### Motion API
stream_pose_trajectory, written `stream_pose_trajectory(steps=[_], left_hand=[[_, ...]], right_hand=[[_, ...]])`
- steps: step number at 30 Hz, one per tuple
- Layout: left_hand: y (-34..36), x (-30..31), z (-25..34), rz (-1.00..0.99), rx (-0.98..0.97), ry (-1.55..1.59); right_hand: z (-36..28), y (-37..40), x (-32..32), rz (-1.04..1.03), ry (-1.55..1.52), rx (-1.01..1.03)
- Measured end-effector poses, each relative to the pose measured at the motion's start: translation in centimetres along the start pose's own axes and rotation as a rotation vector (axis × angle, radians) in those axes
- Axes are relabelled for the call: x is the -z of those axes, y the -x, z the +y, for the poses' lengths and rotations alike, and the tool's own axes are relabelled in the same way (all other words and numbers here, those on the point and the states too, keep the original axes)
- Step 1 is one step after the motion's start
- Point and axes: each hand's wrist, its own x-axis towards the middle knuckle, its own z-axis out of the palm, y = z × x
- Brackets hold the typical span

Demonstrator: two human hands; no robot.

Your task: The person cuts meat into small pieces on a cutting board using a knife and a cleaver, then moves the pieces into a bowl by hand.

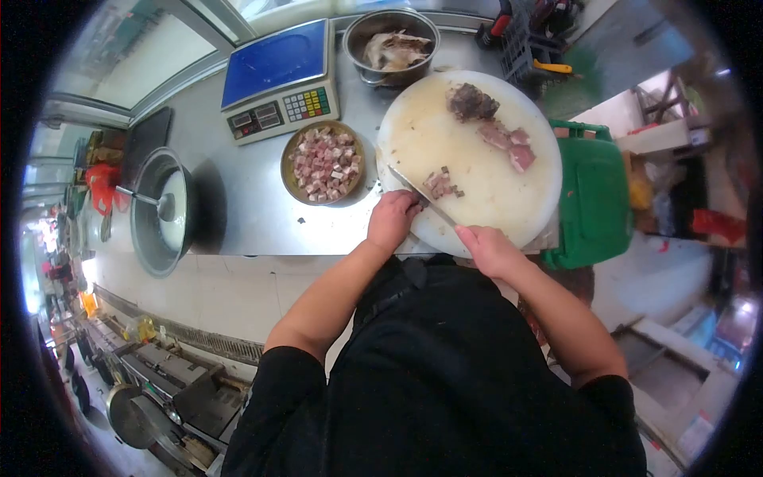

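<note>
My right hand (488, 248) is closed round the handle of a knife (435, 207), whose blade slants up and left across the near left part of a round white cutting board (509, 211). My left hand (393, 219) has its fingers curled on a dark piece of meat beside the blade; most of that piece is hidden. Just right of the blade lie small diced meat pieces (442, 184). Farther back on the board sit pinkish meat slices (509, 144) and a dark brown chunk of meat (472, 103). A bowl of diced meat (326, 162) stands left of the board.
Behind the bowl is a weighing scale (278, 67) with a blue top. A metal pot (389, 48) holding meat stands at the back. To the left is a large basin (163, 211) with a ladle. A green bin (596, 199) adjoins the board's right side.
</note>
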Motion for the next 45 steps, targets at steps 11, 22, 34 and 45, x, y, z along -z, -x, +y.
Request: stream_pose_trajectory(steps=[11,22,34,45], left_hand=[[0.7,0.3,0.0,0.061,-0.016,-0.003],[0.3,0.1,-0.1,0.054,-0.072,0.031],[0.4,-1.1,-0.1,0.076,-0.072,0.019],[0.6,-1.0,-0.4,0.037,-0.033,0.016]], right_hand=[[0.3,3.6,1.2,-0.066,-0.037,0.028],[0.8,4.1,1.1,-0.015,-0.037,-0.006],[0.4,3.8,0.6,-0.042,-0.066,0.026],[-0.4,0.2,-0.6,-0.035,-0.065,0.066]])
